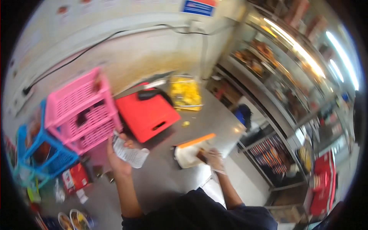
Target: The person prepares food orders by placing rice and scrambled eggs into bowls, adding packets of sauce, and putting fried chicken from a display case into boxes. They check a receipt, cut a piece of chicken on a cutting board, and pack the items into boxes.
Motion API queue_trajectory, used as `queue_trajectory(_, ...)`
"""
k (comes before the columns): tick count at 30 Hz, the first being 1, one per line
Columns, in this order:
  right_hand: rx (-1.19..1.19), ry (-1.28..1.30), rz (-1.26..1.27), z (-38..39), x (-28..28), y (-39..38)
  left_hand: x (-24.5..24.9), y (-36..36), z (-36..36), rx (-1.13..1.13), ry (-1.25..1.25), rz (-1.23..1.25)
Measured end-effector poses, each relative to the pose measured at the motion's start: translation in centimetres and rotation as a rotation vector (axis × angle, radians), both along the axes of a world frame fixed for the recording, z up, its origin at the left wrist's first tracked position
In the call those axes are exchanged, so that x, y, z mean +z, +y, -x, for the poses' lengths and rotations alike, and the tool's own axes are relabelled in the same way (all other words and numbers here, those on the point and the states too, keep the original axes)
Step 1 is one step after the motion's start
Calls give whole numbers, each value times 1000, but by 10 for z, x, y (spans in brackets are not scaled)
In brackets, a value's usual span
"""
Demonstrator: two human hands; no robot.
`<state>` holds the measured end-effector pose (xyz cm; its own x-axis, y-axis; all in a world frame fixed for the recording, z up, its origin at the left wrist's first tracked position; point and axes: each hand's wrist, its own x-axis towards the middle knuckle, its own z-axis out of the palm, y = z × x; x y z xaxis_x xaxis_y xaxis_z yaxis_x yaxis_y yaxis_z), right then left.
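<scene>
Left hand: grip closed on a printed paper slip over the table, towards its near edge; probably light, limp, tearable, best pinched by a margin. Right hand: blurred, at a brown item near the right edge; closure cannot be told.

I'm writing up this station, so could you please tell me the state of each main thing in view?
Left hand, holding printed paper
Printed paper, held, loosely curved
Right hand, holding a blurred brown item
Pink baskets, stacked
Red board, lying flat
Metal tray, uncovered, holding yellow pieces
Display case, lit inside
Black plug, in wall socket
</scene>
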<state>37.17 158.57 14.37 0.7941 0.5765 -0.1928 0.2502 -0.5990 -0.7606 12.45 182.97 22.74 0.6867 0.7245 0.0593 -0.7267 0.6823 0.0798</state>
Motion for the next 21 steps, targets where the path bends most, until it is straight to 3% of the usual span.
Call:
queue_trajectory(3,593,-366,-354,-33,-85,4,1,-28,-61,-56,47,-52)
queue_trajectory(5,603,-148,-338,-39,-96,-4,1,-48,-94,-32,87,-109)
queue_trajectory(6,374,-14,-102,-29,-61,-18,0,-59,-113,-21,100,-144)
queue_trajectory(8,299,34,-82,-62,5,-59,3,-86,-161,0,76,-208)
queue_trajectory(11,265,-192,-74,-161,7,-138,19,-143,-256,107,38,-338)
queue_trajectory(13,43,-224,-94,-237,-2,-199,38,-194,-337,85,104,-356)
queue_trajectory(15,-271,-285,-197,-292,5,-275,44,-227,-414,62,242,-425)
queue_trajectory(17,-563,-312,-364,-314,56,-343,52,-266,-499,64,321,-594)
queue_trajectory(18,-583,-349,-355,-326,70,-374,61,-293,-535,92,372,-703)
queue_trajectory(20,-833,-333,-541,-336,73,-423,72,-338,-605,327,375,-912)
queue_trajectory(21,-846,-355,-535,-340,73,-442,76,-363,-649,491,244,-943)
